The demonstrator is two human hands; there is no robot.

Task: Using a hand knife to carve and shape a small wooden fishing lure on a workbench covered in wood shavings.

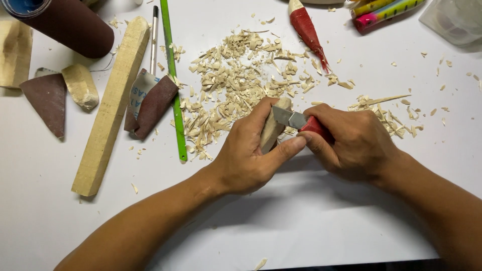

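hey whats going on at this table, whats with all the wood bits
A person is whittling. The left hand holds a small pale wood piece, and the right hand presses the blade of a red-handled knife against it. A heap of wood shavings lies just behind the hands on the white table. To the left lie a long square wood stick, folded sandpaper and a green ruler; a red painted fish-shaped piece lies farther back.

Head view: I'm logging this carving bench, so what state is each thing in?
Left hand: gripping wood piece.
Wood piece: held, partly carved.
Right hand: gripping knife.
Knife: blade out, against wood.
Shavings: scattered, piled.
Wooden bar: lying flat, uncarved.
Sandpaper: folded.
Red lure: painted, lying flat.
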